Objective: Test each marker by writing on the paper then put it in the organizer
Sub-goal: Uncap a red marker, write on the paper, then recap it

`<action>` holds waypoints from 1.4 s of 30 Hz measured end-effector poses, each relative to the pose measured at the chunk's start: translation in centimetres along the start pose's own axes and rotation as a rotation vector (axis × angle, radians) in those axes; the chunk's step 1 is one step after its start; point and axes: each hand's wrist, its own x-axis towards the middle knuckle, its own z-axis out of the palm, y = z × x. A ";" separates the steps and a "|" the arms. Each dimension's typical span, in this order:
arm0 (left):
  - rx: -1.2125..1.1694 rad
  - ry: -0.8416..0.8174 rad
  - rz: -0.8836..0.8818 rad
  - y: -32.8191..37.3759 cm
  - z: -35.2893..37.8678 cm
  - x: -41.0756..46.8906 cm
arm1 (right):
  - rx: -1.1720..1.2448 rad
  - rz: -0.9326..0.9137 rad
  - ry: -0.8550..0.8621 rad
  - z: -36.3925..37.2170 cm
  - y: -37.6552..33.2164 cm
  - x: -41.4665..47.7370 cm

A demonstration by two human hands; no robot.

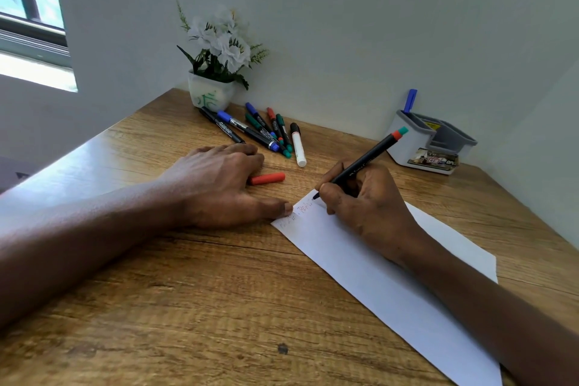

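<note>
My right hand [366, 204] grips a black marker [369, 160] with a red and green end, its tip touching the far corner of the white paper [391, 291], where faint red writing shows. My left hand [219, 185] lies flat on the wooden table, thumb pressing the paper's corner. A loose red cap [267, 178] lies just beyond its fingers. Several capped markers [260, 130] in blue, green, red and black lie in a heap further back, with a white marker [298, 145] beside them. The grey organizer [429, 144] stands at the far right, a blue marker [409, 101] upright inside.
A white pot of artificial flowers [216, 72] stands against the wall behind the marker heap. The table [188, 307] meets walls at the back and right. A window is at the upper left.
</note>
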 end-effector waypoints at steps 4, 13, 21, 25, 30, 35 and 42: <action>0.002 0.020 0.009 0.0 0.0 -0.2 | -0.028 -0.008 -0.004 0.0 -0.1 0.0; -0.006 0.021 0.011 0.1 -0.1 -0.2 | -0.021 0.021 0.026 -0.1 -0.4 0.0; -0.117 0.134 0.060 0.2 -0.5 -0.8 | 0.390 0.181 0.043 -0.6 -0.2 0.3; -0.195 0.323 0.082 0.4 -0.9 -1.4 | 0.666 0.208 -0.065 -1.3 -0.2 0.5; -0.158 0.356 0.091 0.5 -1.0 -1.4 | 0.767 0.254 -0.065 -1.6 0.1 0.6; -0.438 0.520 0.168 0.1 -1.2 -1.4 | 0.876 0.254 -0.029 -1.9 0.1 0.4; -0.522 0.501 0.360 1.1 -1.4 -2.1 | 0.820 0.193 -0.068 -2.1 0.0 0.2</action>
